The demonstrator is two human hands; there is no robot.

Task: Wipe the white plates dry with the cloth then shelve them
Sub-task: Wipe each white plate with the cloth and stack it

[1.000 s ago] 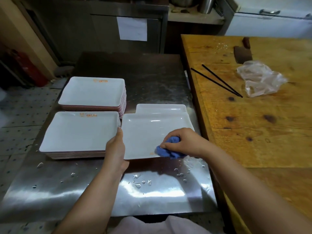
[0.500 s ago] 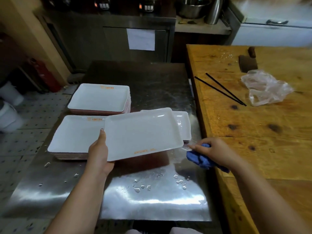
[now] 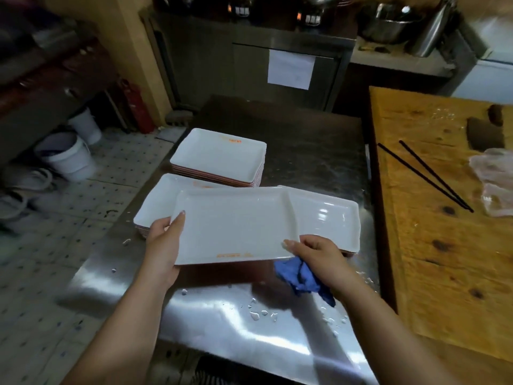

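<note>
Both forearms are bare to the frame edge, and the hands (image 3: 163, 245) wear nothing.

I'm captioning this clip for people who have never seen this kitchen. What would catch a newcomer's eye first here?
First, the white plate held over the steel table, the left hand on its left edge and the right hand at its near right corner, blue cloth bunched in that grip. Next, the stacks of white plates behind it, then the black chopsticks on the wooden counter to the right.
</note>
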